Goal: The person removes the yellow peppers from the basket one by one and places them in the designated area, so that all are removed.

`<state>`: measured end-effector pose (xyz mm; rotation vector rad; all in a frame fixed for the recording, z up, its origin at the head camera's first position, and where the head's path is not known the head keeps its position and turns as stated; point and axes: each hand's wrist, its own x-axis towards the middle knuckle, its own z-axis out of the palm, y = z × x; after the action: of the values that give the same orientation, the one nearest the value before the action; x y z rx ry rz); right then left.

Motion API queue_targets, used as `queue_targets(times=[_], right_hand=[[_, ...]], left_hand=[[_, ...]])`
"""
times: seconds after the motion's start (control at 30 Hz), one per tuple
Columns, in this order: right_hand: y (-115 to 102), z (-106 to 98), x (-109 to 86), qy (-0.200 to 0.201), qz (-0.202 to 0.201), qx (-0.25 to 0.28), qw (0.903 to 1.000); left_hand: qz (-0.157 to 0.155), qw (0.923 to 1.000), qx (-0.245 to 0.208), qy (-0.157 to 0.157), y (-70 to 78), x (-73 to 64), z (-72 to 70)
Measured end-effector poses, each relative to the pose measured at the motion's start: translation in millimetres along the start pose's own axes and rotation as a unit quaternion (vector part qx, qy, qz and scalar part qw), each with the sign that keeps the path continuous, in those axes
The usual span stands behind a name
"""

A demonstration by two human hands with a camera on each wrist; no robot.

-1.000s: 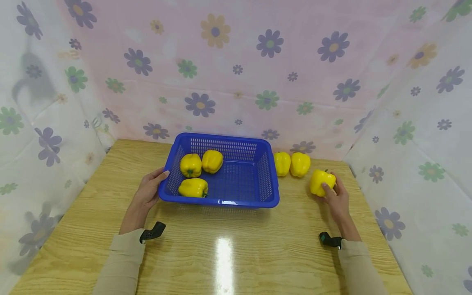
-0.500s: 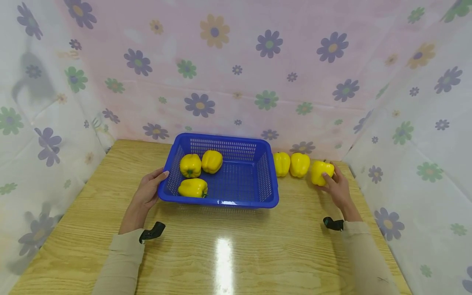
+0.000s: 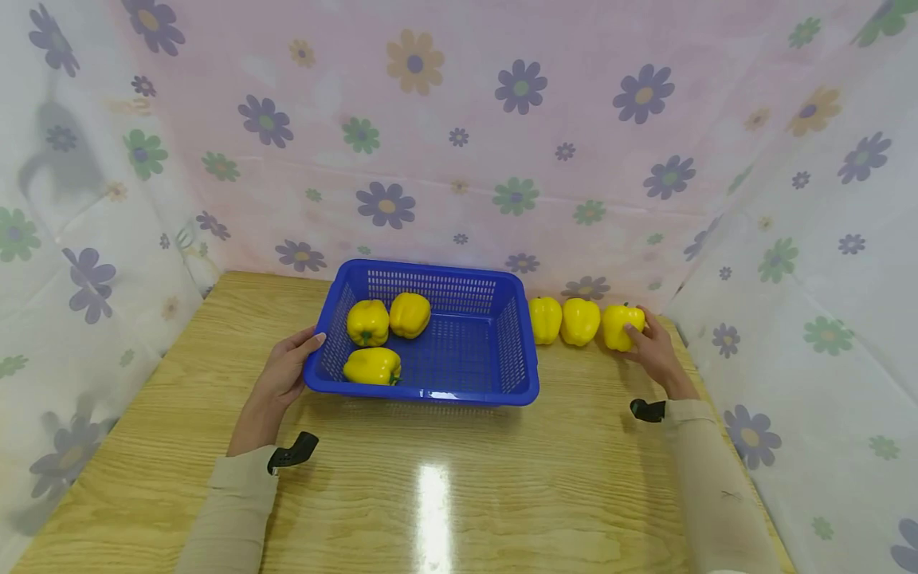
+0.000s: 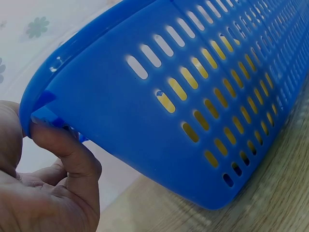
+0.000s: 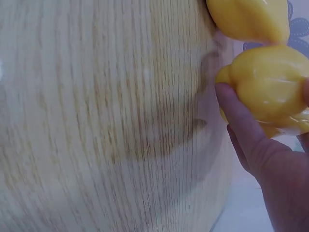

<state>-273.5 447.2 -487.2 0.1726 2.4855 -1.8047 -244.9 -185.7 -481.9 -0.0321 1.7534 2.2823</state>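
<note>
A blue perforated plastic basket (image 3: pixel 516 397) stands toward the back of the wooden table. My left hand (image 3: pixel 281 375) grips its left rim; the left wrist view has the fingers (image 4: pixel 72 150) hooked under the rim of the basket (image 4: pixel 111 106). Three yellow bell peppers lie in the basket's left part: one upright-looking pepper (image 3: pixel 367 324), another behind it (image 3: pixel 410 314) and one on its side (image 3: pixel 370 367). At the right, my right hand (image 3: pixel 656 357) holds a yellow bell pepper (image 3: pixel 615 326) between thumb and fingers. The right wrist view shows this pepper (image 5: pixel 270 84) close up.
Two more yellow bell peppers, a near one (image 3: pixel 545 321) and its neighbour (image 3: pixel 579 322), stand between basket and right hand. Flower-printed cloth (image 3: pixel 452 159) hangs behind and at both sides of the wooden table (image 3: pixel 531 494).
My right hand has moved the held bell pepper away from me and slightly left, into line with the two standing peppers. The left hand and basket stay put.
</note>
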Motion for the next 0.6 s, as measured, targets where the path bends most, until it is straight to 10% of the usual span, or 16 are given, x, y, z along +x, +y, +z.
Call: queue_targets(times=[0.6], right_hand=[[-2.3,-12.3,11.5,-0.077,0.052,0.035,0.9950]], left_hand=[[-0.001,1.0000,0.000,0.006,0.7,-0.6,1.6]])
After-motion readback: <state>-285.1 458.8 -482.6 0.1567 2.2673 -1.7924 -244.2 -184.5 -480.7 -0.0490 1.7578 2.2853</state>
